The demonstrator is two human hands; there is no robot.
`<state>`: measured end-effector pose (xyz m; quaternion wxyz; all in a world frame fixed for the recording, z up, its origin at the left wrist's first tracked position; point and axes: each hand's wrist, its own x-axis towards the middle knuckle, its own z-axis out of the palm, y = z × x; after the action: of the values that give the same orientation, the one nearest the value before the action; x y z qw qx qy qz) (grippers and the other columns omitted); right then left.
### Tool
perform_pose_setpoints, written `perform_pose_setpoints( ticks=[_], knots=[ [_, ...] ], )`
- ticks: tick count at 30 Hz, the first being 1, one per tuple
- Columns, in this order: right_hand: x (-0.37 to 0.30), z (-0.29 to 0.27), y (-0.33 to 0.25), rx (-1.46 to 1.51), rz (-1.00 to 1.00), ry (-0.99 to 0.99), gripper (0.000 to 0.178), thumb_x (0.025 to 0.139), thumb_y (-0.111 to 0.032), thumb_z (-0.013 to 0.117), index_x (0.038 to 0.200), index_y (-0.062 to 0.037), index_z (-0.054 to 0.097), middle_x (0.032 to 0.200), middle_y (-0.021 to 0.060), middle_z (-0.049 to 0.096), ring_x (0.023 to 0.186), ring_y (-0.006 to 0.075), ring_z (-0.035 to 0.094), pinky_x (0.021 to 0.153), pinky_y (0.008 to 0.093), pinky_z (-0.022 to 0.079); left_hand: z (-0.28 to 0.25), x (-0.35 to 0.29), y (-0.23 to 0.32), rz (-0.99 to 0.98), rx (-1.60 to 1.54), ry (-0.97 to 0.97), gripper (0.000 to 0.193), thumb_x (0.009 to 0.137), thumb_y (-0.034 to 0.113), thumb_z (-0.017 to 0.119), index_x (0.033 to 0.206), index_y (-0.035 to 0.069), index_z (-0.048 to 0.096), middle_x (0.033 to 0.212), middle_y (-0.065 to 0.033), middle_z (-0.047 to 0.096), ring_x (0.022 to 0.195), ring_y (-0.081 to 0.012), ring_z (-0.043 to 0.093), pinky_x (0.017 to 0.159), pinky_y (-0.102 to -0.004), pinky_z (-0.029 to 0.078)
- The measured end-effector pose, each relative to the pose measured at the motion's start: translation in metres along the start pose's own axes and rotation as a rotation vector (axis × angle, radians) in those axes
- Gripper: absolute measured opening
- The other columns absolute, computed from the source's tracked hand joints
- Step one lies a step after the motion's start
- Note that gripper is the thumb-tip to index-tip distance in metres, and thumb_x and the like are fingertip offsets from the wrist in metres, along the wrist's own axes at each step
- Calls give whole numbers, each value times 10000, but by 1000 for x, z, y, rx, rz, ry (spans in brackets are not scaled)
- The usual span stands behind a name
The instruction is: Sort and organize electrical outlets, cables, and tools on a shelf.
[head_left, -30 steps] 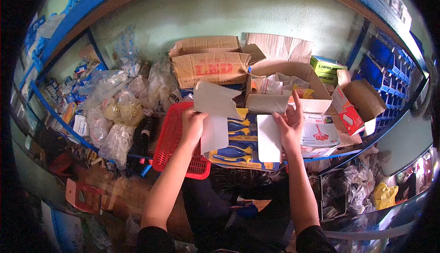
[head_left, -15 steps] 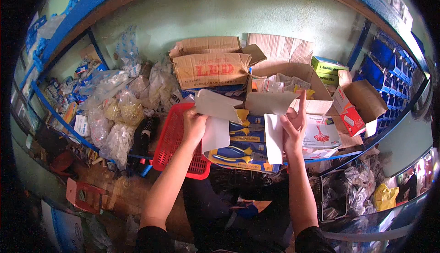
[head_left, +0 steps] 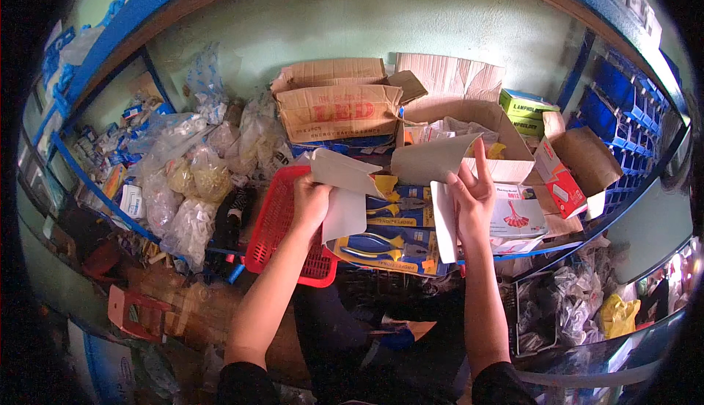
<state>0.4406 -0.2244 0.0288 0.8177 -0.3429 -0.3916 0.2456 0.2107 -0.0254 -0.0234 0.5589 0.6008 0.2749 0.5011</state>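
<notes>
My left hand (head_left: 311, 201) is closed on a folded grey-white cardboard piece (head_left: 345, 214), beside a red plastic basket (head_left: 268, 221). My right hand (head_left: 473, 203) pinches a second grey-white cardboard piece (head_left: 446, 221) with the thumb, its index finger pointing up along a curled flap (head_left: 433, 159). Whether the two pieces join is hidden from me. Between and below them, several carded packs of pliers (head_left: 385, 247) show blue and yellow handles on a blue and yellow backing.
Behind stand an open brown carton (head_left: 337, 111) and another open carton (head_left: 513, 141) holding plastic bags. A white box (head_left: 517, 214) and a red box (head_left: 559, 179) lie to the right. Bagged small parts (head_left: 194, 177) pile up at left. Blue bins (head_left: 623, 111) line the far right.
The right-hand cardboard piece has tilted and shifted slightly right, showing more of the pliers packs. My right hand's fingers have spread a little. My left hand has hardly moved.
</notes>
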Motion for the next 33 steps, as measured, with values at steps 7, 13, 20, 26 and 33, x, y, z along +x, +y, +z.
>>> perform_pose_setpoints(
  ticks=[7, 13, 20, 26, 33],
  knots=[
    [2, -16, 8, 11, -68, -82, 471, 959, 100, 624, 1427, 60, 581, 1357, 155, 687, 1280, 212, 634, 1119, 345, 468, 2, 3, 8, -19, 65, -11, 171, 895, -6, 661, 967, 19, 814, 916, -32, 781, 806, -115, 702, 734, -295, 552],
    [5, -25, 10, -259, -66, -50, 197, 985, 52, 576, 1165, 32, 654, 1048, 31, 683, 961, 85, 610, 880, 233, 458, 4, 4, 15, -117, 136, -14, 201, 901, 19, 624, 980, -5, 807, 921, -47, 776, 810, -136, 699, 750, -304, 542],
    [6, -19, 3, -199, 70, -91, 124, 1038, -47, 629, 1160, -27, 630, 1085, 23, 689, 992, 87, 606, 887, 240, 462, 4, -2, 39, -80, -68, -215, 370, 903, -4, 585, 1253, -20, 705, 1162, -64, 751, 1040, -145, 680, 928, -322, 528],
    [39, -23, 8, -548, 62, -205, 305, 1000, -18, 679, 1294, 54, 644, 1194, 99, 745, 1098, 124, 648, 979, 291, 497, 1, 2, 75, 33, 127, -323, 317, 957, 104, 751, 1244, -12, 684, 1180, -72, 740, 1071, -133, 666, 944, -306, 525],
    [67, -33, 18, -342, 146, -160, 323, 973, 26, 700, 1294, 30, 657, 1182, 73, 756, 1106, 137, 667, 1016, 299, 501, -13, -4, 72, 278, 404, -349, 189, 943, 19, 744, 1119, -9, 680, 1094, -75, 747, 1039, -125, 678, 908, -321, 549]
  ],
)
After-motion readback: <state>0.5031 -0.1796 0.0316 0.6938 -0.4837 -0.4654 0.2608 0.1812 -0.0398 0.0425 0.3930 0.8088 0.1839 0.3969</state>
